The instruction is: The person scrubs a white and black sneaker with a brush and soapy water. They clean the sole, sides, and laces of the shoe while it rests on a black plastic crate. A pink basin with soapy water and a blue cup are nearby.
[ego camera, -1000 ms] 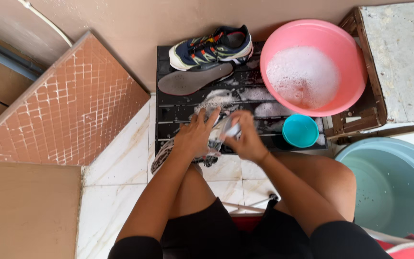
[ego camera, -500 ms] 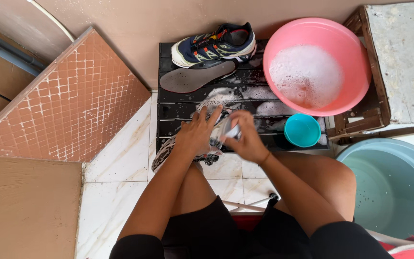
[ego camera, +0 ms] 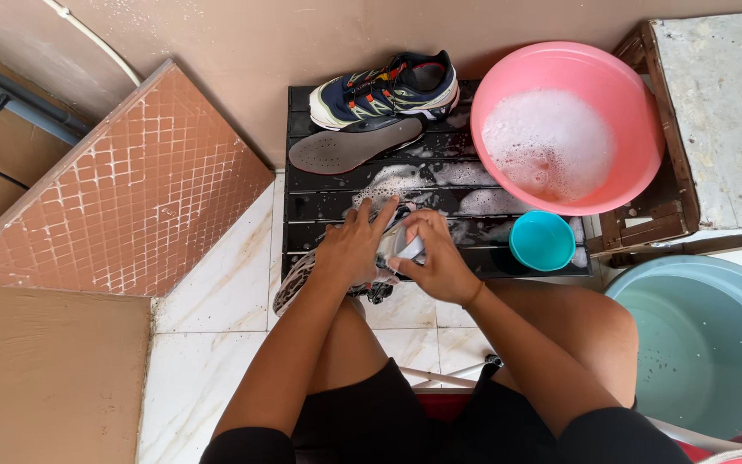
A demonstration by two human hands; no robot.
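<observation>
- My left hand (ego camera: 352, 249) is pressed down on a soapy shoe (ego camera: 302, 273). My fingers (ego camera: 374, 219) are spread over the top of it and hold it in place.
- My right hand (ego camera: 435, 262) is curled tight around a small brush (ego camera: 407, 247). I can only see a bit of the brush, so I cannot tell its shape well.
- The brush is touching the shoe, just beside my left hand.
- The soapy shoe lies on the front edge of a black slatted mat (ego camera: 328, 202). Its heel end sticks out over the white floor tiles (ego camera: 216, 283).
- The mat is wet and has white foam on it.
- A big pink bowl (ego camera: 508, 86) sits at the back right of the mat. It has water in it with lots of white bubbles on top.
- A small blue-green cup (ego camera: 542, 241) stands just in front of the pink bowl, close to my right hand. It looks empty inside.
- A large pale blue tub (ego camera: 706, 335) is on the floor by my right knee. It has clear water in it with little dark specks.
- A second shoe (ego camera: 384, 88), dark blue with a light sole, rests at the back of the mat against the wall.
- A grey insole (ego camera: 354, 144) lies flat just in front of that shoe.
</observation>
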